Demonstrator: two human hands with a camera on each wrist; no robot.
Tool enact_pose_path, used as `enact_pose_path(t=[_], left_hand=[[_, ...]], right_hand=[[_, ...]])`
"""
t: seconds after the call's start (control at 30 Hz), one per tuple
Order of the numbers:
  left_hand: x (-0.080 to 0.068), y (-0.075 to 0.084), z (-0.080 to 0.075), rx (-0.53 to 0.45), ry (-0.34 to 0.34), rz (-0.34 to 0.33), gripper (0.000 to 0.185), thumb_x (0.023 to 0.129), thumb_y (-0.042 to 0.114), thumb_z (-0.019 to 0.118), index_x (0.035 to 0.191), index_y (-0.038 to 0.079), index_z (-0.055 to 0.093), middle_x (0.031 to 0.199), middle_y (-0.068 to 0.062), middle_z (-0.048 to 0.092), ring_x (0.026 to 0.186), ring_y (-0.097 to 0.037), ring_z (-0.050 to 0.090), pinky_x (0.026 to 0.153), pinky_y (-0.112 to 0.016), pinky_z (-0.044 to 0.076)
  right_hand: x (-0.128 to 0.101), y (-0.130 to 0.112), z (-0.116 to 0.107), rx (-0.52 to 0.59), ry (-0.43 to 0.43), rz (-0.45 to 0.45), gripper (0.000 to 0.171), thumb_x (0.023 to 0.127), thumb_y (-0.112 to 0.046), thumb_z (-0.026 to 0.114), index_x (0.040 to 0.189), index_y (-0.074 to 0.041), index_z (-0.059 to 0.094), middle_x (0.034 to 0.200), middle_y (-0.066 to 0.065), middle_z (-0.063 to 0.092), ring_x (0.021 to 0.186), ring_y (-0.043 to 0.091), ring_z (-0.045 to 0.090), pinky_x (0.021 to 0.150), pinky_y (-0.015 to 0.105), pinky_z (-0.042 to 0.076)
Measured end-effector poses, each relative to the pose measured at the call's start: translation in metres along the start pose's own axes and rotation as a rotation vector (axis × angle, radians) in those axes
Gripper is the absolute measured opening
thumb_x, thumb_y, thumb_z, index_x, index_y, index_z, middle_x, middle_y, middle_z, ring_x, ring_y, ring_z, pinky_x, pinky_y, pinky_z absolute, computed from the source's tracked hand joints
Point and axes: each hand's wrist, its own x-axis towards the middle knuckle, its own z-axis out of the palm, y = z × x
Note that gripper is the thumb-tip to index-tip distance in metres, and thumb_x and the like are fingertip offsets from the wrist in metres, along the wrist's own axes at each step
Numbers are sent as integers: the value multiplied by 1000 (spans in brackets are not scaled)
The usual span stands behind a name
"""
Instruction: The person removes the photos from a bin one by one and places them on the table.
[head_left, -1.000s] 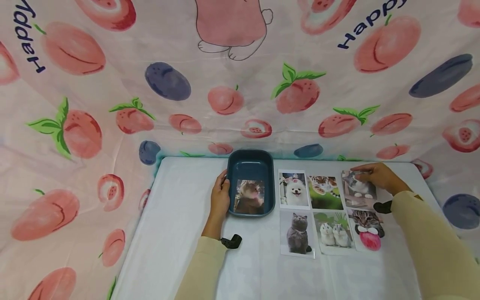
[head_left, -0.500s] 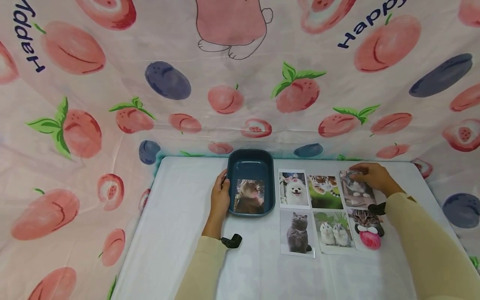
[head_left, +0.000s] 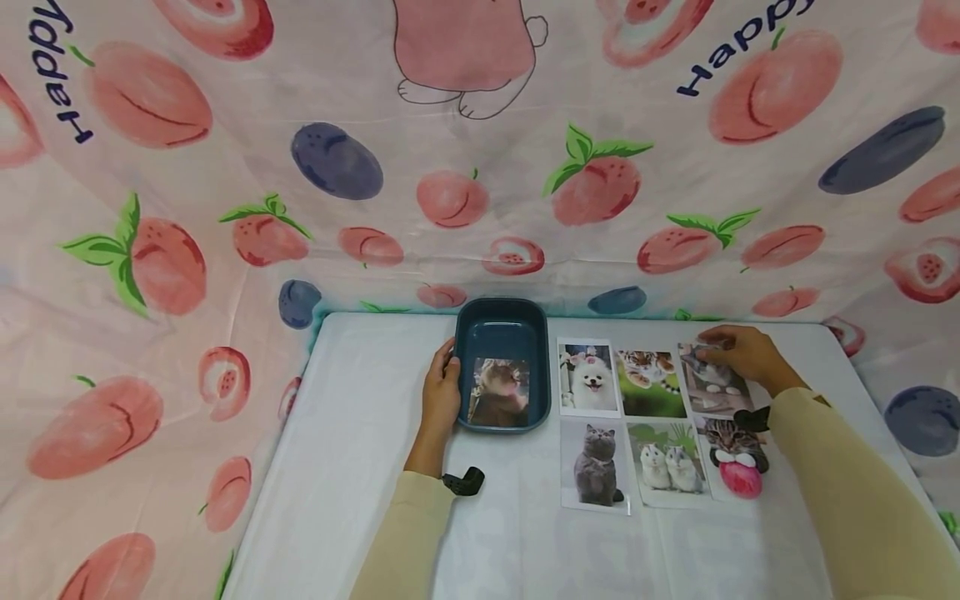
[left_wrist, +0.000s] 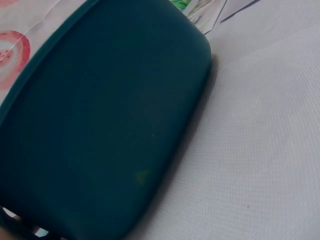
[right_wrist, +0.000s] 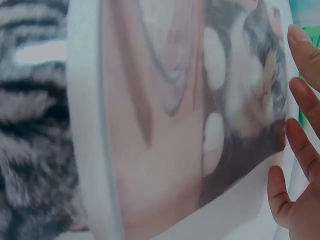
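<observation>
Right hand (head_left: 742, 354) fingertips lifting glossy grey-kitten photo print (head_left: 712, 382) near tabletop's far right corner, left hand (head_left: 441, 393) gripping dark teal plastic tray (head_left: 501, 329); print liable to slip, barely pinched.

Head view looks down on the table (head_left: 360, 467); wrist views sit close

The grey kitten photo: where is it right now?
In the head view, the grey kitten photo lies far right in the back row, beside the tiger photo, under the right hand.
</observation>
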Motion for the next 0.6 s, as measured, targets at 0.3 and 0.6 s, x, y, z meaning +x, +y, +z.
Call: enact_pose_path(t=[0.3,0.6], left_hand=[[-2,1,0,1,-1,2,43,111,29,42,153,29,46,158,-8,47,144,-29,44,120,-53,34],[0,0,1,1,5,3,43,111,28,42,153,28,47,157,-8,48,145,-28,44,120,-51,34]], right_hand=[[5,-54,-1,6,66,-138,59,99,-47,64,140,-5,58,142,27,54,130,48,47,97,68,45],[18,-150,15,62,66,-360,49,97,-40,70,131,-5,66,128,17,67,116,35,61,95,57,51]])
